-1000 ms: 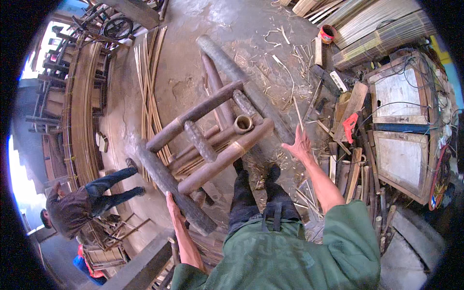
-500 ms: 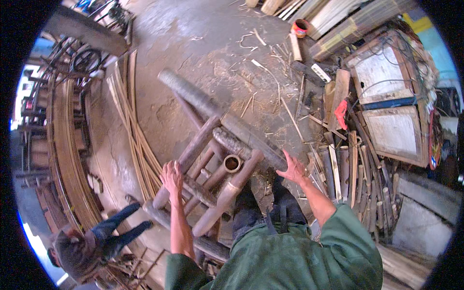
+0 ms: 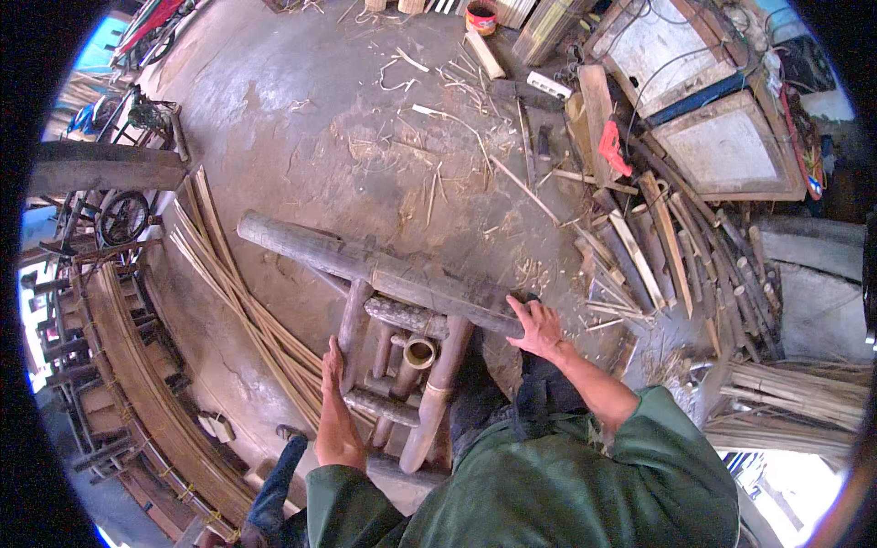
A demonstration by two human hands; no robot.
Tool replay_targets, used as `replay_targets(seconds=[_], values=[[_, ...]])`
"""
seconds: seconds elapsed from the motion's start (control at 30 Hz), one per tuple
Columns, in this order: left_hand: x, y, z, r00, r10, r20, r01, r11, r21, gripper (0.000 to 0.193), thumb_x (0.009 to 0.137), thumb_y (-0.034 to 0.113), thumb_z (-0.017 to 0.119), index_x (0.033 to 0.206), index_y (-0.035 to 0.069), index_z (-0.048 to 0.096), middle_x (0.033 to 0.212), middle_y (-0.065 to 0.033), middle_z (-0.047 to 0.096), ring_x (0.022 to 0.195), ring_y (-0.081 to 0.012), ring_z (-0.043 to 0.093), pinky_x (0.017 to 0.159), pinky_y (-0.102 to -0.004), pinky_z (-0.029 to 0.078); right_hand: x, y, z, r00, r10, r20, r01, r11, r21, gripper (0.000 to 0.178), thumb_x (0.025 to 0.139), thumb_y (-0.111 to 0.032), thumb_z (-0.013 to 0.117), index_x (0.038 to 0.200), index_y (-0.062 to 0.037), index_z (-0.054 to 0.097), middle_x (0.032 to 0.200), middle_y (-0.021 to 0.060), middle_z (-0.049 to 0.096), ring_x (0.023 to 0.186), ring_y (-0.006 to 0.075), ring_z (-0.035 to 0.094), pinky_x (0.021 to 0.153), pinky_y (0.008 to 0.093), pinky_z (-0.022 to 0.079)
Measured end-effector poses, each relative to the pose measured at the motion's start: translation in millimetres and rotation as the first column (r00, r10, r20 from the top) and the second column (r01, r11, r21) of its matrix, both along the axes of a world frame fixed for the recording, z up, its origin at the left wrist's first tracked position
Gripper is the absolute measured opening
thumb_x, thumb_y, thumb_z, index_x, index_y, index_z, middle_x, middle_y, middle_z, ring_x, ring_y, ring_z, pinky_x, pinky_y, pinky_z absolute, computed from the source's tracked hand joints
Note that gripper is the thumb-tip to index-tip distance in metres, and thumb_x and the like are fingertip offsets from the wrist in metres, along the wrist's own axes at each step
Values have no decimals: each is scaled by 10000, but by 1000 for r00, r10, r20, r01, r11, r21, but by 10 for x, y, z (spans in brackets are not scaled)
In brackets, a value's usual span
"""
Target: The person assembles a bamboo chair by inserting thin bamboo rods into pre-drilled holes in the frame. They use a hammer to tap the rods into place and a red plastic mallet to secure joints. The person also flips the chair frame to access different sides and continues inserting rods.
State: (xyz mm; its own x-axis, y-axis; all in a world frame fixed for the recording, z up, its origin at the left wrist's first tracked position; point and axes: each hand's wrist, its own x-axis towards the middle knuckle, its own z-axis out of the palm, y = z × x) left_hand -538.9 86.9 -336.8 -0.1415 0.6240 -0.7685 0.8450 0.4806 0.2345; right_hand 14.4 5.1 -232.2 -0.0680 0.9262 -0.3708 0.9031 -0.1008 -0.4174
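Observation:
A rough wooden stand of thick round poles (image 3: 442,388) is in front of me, with a long heavy beam (image 3: 429,292) across its far side. A hollow bamboo tube (image 3: 419,354) shows its round open end between the poles. My left hand (image 3: 332,379) is beside the stand's left pole, fingers stretched out straight and seen edge-on; whether it touches the wood I cannot tell. At the beam's right end, my right hand (image 3: 539,331) lies with its fingers spread, touching the wood without wrapping round it.
Long split strips (image 3: 242,292) lie on the floor to the left. Cut poles and sticks (image 3: 676,247) are heaped at right, near a red-handled tool (image 3: 613,149) and a white-panelled cabinet (image 3: 722,137). Another person's leg (image 3: 277,484) shows at lower left. A red tub (image 3: 480,16) stands at the far side.
The view has turned, so the stand and beam appear lower and further left. My left hand has gone from lying over the left pole to edge-on beside it. The other person is mostly out of view.

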Motion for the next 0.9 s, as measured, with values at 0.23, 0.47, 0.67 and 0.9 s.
replay_targets(seconds=[0.23, 0.47, 0.67, 0.9], values=[[-136, -82, -233, 975, 200, 100, -197, 980, -43, 618, 953, 547, 183, 1228, 88, 490, 1003, -354, 598, 1019, -498, 554, 867, -534, 403, -71, -165, -68, 999, -40, 21, 40, 999, 11, 958, 653, -439, 782, 1454, -287, 279, 1167, 147, 500, 1065, 346, 509, 874, 501, 424], [-247, -315, -69, 994, 64, 84, -72, 993, 94, 503, 971, 458, 194, 1234, 119, 455, 995, -354, 592, 992, -510, 555, 848, -557, 424, -65, -193, 17, 999, -46, -25, 44, 997, -61, 986, 643, -404, 798, 1461, -299, 258, 1179, 127, 500, 1064, 341, 512, 891, 492, 428], [424, 55, 289, 975, -195, -104, 201, 978, 54, 341, 978, 342, 216, 1225, 220, 417, 974, -351, 597, 980, -525, 558, 820, -584, 439, 167, -570, 25, 980, -187, -62, 188, 982, 9, 1045, 619, -372, 818, 1477, -269, 231, 1183, 169, 499, 1085, 373, 503, 891, 542, 402], [1489, 462, 1004, 945, -312, -99, 321, 944, 84, 315, 974, 289, 272, 1185, 99, 410, 935, -347, 605, 944, -504, 586, 771, -569, 471, 442, -1090, 253, 933, -358, -46, 356, 933, -46, 1023, 613, -354, 824, 1462, -208, 272, 1218, 226, 488, 1087, 429, 498, 927, 551, 389]])
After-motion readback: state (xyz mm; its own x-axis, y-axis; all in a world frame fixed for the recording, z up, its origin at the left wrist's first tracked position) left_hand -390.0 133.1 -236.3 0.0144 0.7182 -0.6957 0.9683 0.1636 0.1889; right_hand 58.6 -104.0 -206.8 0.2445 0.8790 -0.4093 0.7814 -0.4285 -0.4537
